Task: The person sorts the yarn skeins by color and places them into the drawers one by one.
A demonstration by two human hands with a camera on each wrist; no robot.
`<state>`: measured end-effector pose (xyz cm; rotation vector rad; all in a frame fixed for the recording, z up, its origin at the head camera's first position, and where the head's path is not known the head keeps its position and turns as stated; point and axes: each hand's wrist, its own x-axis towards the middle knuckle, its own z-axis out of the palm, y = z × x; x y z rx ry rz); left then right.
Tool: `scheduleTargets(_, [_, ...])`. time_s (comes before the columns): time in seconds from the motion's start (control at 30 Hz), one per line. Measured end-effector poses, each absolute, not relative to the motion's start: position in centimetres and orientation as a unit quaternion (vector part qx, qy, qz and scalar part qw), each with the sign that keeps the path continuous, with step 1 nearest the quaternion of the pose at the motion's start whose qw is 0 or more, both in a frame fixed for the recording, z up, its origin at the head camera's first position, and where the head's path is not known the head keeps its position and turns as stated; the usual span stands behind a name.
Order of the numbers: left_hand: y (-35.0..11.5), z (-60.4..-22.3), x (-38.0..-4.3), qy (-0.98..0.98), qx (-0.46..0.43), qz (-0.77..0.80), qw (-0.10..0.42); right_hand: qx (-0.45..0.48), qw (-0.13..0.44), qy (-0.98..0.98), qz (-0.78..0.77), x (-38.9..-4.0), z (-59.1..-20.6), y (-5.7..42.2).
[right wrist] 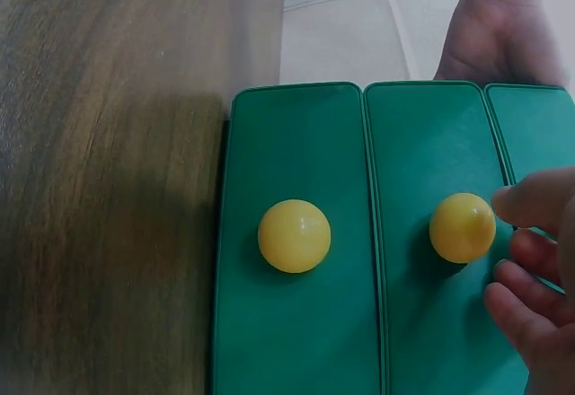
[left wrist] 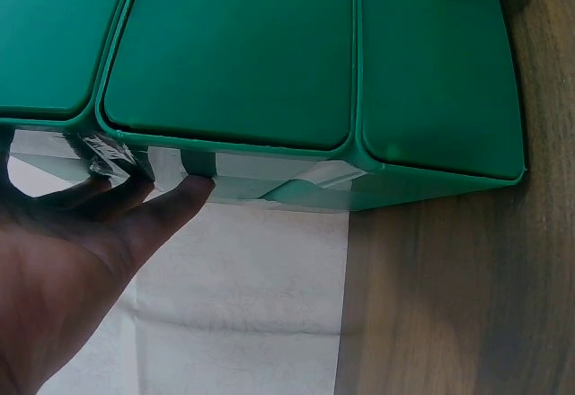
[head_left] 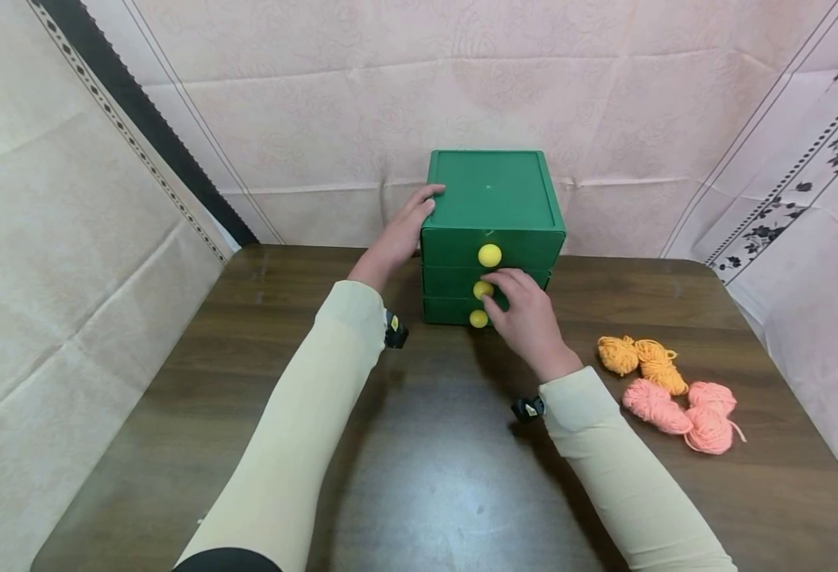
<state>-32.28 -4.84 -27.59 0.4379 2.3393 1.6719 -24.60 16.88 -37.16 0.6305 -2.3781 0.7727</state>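
A green three-drawer box (head_left: 493, 191) stands at the back of the table, its drawers closed. Each drawer front carries a round yellow knob: top (head_left: 490, 255), middle (right wrist: 463, 228) and bottom (right wrist: 295, 236). My left hand (head_left: 403, 234) rests against the box's left side, fingertips reaching the top edge; the left wrist view shows the fingers on the taped side wall (left wrist: 260, 166). My right hand (head_left: 526, 314) is at the middle knob, thumb and forefinger spread about it. In the right wrist view one fingertip meets the knob's edge while the other fingers stay apart from it.
Two orange yarn skeins (head_left: 643, 361) and two pink yarn skeins (head_left: 683, 413) lie to the right of my right forearm on the brown wooden table (head_left: 426, 477). Pale patterned cloth (head_left: 361, 103) hangs close behind the box and along both sides.
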Motion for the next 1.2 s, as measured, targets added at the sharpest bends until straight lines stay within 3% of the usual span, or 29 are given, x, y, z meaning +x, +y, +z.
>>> scheduleTargets(1.2, [-4.57,-27.72,-32.3,0.803,0.128,0.57,0.118,0.214,0.249,-0.904,0.273,-24.93,-37.66,15.96])
